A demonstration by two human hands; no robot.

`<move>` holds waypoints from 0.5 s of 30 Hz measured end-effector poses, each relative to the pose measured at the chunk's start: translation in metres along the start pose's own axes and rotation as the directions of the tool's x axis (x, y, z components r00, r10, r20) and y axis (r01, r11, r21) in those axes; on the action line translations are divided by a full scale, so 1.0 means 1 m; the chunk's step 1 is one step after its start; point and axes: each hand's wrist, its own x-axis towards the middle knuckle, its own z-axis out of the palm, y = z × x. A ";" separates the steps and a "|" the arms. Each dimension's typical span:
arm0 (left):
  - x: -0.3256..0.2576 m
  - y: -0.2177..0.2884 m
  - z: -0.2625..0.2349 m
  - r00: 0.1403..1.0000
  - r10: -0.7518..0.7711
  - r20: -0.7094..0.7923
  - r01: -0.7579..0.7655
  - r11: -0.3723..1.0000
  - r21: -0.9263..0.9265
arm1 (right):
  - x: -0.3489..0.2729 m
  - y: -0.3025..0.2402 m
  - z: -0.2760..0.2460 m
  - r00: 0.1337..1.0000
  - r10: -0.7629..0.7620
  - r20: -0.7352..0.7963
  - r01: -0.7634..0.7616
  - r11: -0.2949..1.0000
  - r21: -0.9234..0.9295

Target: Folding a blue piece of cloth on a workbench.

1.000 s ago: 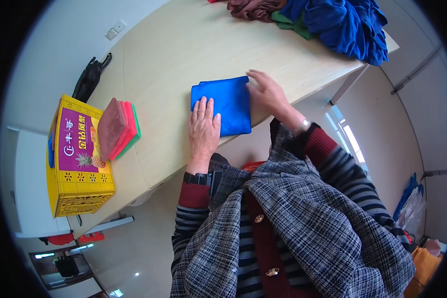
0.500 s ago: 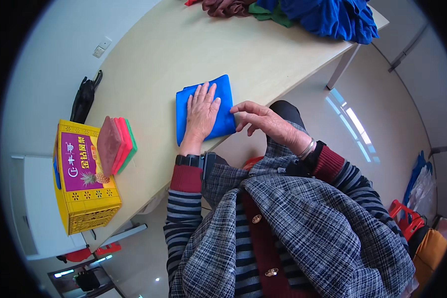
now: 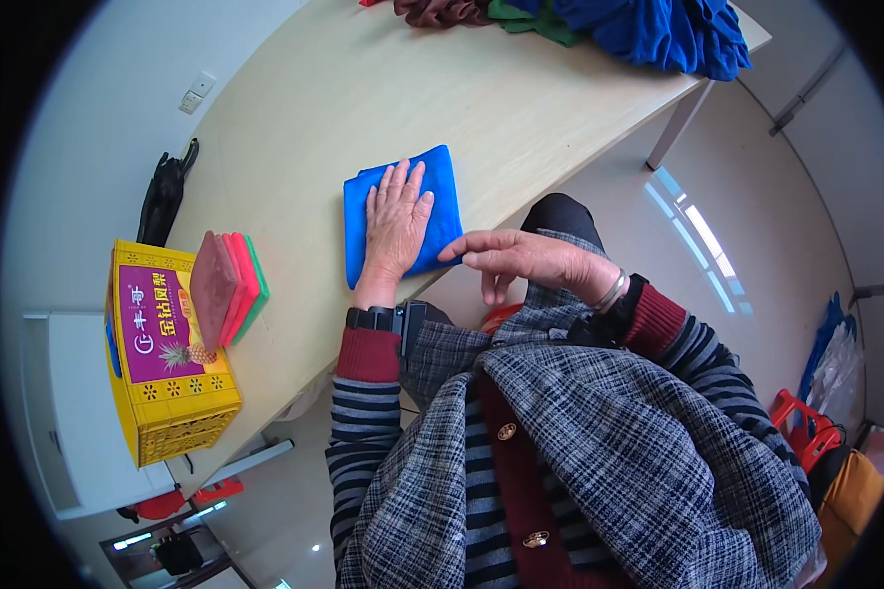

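Here the left hand (image 3: 395, 228) lies flat, fingers spread, on the folded blue cloth (image 3: 442, 201) near the table's (image 3: 521, 108) near edge — the right hand (image 3: 521, 260) hovers open beside it, holding nothing. Far left, a yellow box (image 3: 162, 378) bears folded red and green cloths (image 3: 228, 287).

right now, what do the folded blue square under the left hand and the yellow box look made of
The folded blue square looks like soft matte cloth, perhaps microfibre: rounded edges, no shine, flattening under the left hand. The yellow box looks like printed cardboard: crisp corners, slight gloss.
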 end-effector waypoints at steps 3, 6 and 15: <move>0.000 0.000 -0.001 1.000 0.012 0.007 -0.012 1.000 0.011 | -0.008 0.003 0.001 1.000 0.021 0.000 -0.021 0.999 -0.046; 0.000 0.001 -0.002 1.000 0.025 0.002 -0.025 1.000 0.019 | -0.014 0.003 0.003 1.000 -0.007 0.016 0.009 0.994 -0.112; -0.008 0.008 -0.008 0.994 0.008 -0.111 0.000 0.997 0.078 | 0.014 -0.051 -0.002 0.985 -0.162 -0.057 0.145 0.962 -0.231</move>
